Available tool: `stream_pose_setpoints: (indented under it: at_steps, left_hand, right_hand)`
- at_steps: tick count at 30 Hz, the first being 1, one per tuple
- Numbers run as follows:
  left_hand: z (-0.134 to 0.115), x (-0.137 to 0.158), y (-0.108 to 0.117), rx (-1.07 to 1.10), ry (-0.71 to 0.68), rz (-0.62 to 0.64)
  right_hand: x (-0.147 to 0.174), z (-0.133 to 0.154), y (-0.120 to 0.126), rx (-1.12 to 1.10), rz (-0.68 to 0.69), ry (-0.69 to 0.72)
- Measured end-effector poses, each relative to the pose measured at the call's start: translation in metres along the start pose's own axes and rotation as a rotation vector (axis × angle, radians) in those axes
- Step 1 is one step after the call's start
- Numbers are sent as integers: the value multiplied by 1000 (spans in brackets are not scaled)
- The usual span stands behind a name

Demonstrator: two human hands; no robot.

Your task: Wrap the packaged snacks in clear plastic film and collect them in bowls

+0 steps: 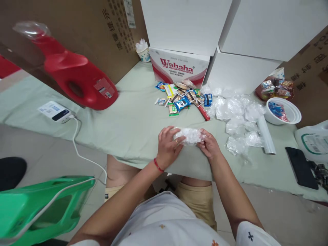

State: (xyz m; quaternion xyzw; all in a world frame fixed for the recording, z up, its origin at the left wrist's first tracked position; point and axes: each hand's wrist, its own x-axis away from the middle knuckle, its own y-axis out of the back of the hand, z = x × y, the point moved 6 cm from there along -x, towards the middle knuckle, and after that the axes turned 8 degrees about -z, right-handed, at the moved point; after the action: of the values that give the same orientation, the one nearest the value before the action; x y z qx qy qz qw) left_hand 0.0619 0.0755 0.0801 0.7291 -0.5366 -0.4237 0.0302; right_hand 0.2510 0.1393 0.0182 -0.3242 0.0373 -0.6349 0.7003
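Observation:
Between my two hands is a crinkled bundle of clear plastic wrap (pixel 191 136), held just over the front edge of the cloth-covered table (pixel 123 126). My left hand (pixel 169 145) grips its left end, fingers curled over the top. The right end is pinched in the fingertips of my right hand (pixel 208 143). Whatever may be inside the bundle cannot be made out. Beyond my hands lies a pile of small wrapped snacks (pixel 182 103). To the right of that pile spreads a heap of crumpled clear plastic (pixel 232 107), with a roll of plastic film (pixel 266 135) beside it.
A red jug (pixel 77 82) and a white power bank with a cable (pixel 55 112) are at left. White boxes and a Wahaha carton (pixel 179 68) line the back. At right are a white bowl (pixel 294 114), a black phone (pixel 301 167) and a white jug (pixel 312 140). A green stool (pixel 48 205) stands below.

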Motion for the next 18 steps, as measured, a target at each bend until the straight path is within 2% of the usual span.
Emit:
stream_pose_setpoints:
  at_steps: [2, 4, 7, 9, 12, 15, 18]
  left_hand:
    - [5, -5, -3, 122, 72, 61]
    - [15, -7, -4, 291, 241, 77]
    - [33, -1, -1, 459, 542, -19]
    - [40, 5, 3, 494, 676, -127]
    - [40, 11, 4, 539, 750, -226]
    - [34, 14, -2, 673, 788, -221]
    - [33, 18, 0, 817, 849, -276]
  right_hand:
    - [0, -1, 2, -5, 2, -33]
    - [-1, 0, 5, -4, -7, -42]
    - [-3, 3, 10, -10, -38, -6]
    - [-2, 4, 11, -31, -84, 54]
    - [8, -1, 8, -21, -176, 136]
    - [21, -13, -2, 126, -264, 170]
    - [28, -23, -13, 177, -252, 133]
